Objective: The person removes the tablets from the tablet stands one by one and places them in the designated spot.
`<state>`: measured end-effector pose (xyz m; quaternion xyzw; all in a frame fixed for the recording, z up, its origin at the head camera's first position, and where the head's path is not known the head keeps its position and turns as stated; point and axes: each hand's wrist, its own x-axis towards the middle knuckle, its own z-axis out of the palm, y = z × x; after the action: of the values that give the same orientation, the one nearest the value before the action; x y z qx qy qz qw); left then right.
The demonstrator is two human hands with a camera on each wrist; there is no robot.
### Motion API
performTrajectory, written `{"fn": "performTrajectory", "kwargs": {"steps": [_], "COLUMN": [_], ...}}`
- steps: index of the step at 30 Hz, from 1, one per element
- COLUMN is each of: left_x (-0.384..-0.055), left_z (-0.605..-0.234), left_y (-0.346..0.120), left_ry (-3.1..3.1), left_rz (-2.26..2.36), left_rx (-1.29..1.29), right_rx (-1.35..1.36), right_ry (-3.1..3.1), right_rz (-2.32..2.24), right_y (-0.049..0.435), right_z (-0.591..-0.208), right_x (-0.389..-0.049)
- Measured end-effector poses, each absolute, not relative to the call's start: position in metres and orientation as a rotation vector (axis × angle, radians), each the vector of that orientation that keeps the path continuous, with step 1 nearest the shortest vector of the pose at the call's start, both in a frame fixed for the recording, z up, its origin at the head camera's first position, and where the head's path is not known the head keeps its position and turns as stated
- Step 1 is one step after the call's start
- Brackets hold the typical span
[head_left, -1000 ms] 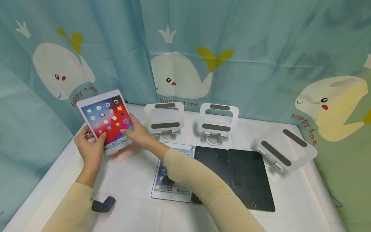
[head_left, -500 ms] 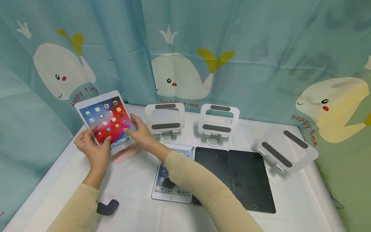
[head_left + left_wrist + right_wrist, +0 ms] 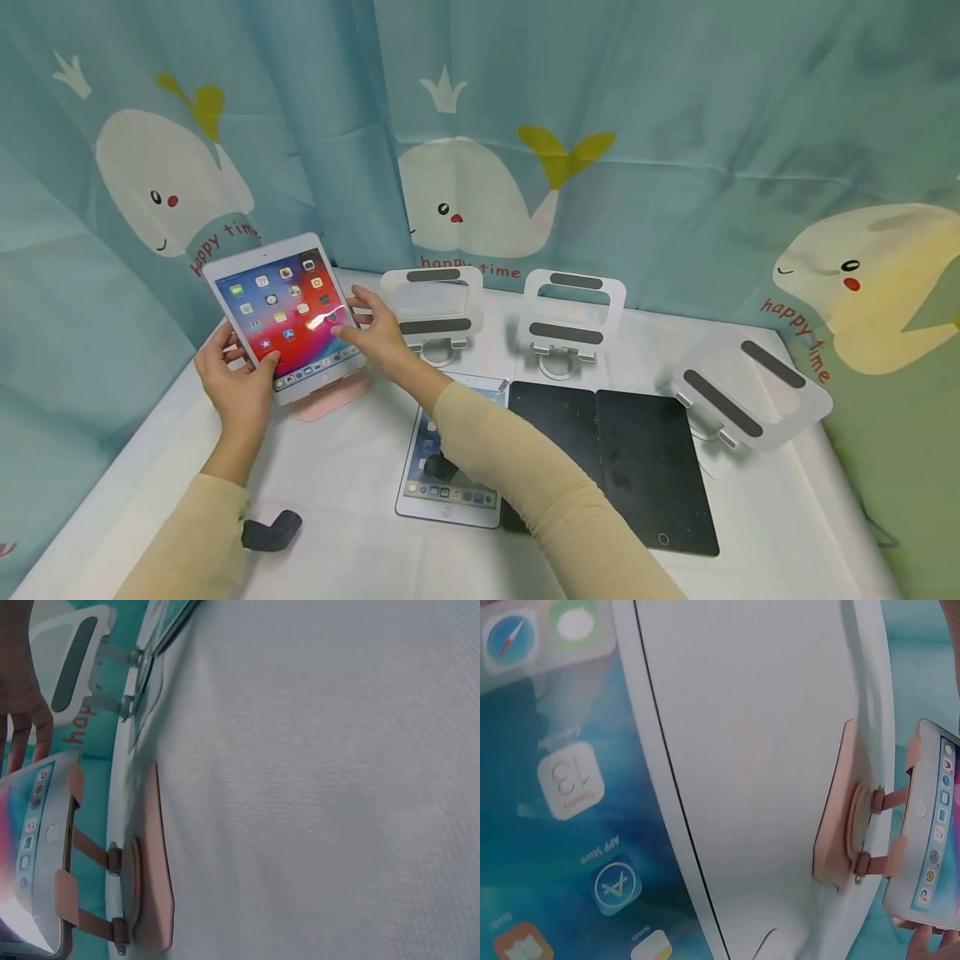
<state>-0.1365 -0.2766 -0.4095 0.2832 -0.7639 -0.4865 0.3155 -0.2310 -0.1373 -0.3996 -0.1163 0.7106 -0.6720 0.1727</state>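
A white tablet point(image 3: 288, 312) with a lit home screen leans on a rose-pink stand point(image 3: 333, 395) at the far left of the table. In the left wrist view the stand's two hooks point(image 3: 67, 897) hold the tablet's lower edge. My left hand point(image 3: 238, 379) grips the tablet's lower left side, thumb on the front and fingers at the edge and behind. My right hand point(image 3: 382, 337) is at the right side, its thumb over the screen's edge and its fingertips right at the rim.
Two white stands point(image 3: 435, 321) point(image 3: 572, 321) stand at the back, and a third white stand point(image 3: 753, 396) is tilted at the right. Another lit white tablet point(image 3: 450, 498) and two black tablets point(image 3: 652, 467) lie side by side. A black elbow-shaped piece point(image 3: 272, 531) lies near my left sleeve.
My left hand shifted right along the tablet's lower edge, then back to its left side. My right hand's fingers have come out from behind the tablet to its right edge. The tablet barely moved.
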Motion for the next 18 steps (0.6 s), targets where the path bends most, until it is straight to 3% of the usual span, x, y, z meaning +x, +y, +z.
{"fn": "performTrajectory", "kwargs": {"steps": [11,18], "left_x": [-0.131,-0.125], "left_z": [-0.413,-0.421], "left_y": [-0.28,-0.284], "left_ry": [-1.983,-2.077], "left_rz": [-1.352,-1.242], "left_rx": [0.642,0.556], "right_rx": [-0.49,-0.788], "right_ry": [2.102,2.319], "right_rz": [-1.871,-1.698], "right_y": [-0.131,-0.127], "right_z": [-0.401,-0.406], "right_x": [-0.235,-0.24]}}
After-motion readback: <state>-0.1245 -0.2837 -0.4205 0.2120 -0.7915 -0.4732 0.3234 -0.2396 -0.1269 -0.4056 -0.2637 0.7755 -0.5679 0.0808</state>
